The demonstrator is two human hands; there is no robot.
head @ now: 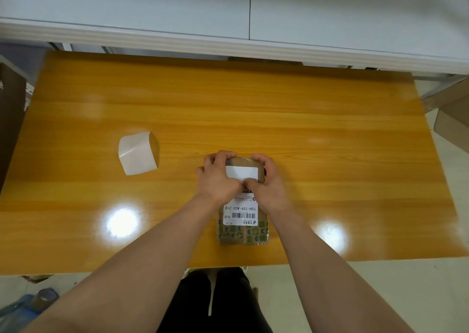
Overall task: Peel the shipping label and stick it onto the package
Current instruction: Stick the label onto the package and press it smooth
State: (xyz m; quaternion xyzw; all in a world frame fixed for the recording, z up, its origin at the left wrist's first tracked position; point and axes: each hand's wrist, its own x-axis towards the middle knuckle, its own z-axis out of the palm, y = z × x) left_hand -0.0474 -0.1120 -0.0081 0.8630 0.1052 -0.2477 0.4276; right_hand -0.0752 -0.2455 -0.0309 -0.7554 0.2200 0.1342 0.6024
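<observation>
A small brown package [243, 235] with green and blue printed squares lies on the orange wooden table [330, 155], near its front edge. A white shipping label [240, 212] with a barcode lies flat along its top. My left hand [219, 177] and my right hand [266, 180] both grip the far end of the package, fingers curled over its edges and thumbs pressing on the label's blank upper part [241, 172]. A curled white backing sheet [138, 153] lies apart on the table to the left.
A white cabinet or wall panel [228, 7] runs behind the table. Cardboard boxes stand off the left edge [10, 119] and the right edge [451, 119]. A tape roll [44, 298] lies on the floor at lower left. My legs [215, 304] show below the table's front edge.
</observation>
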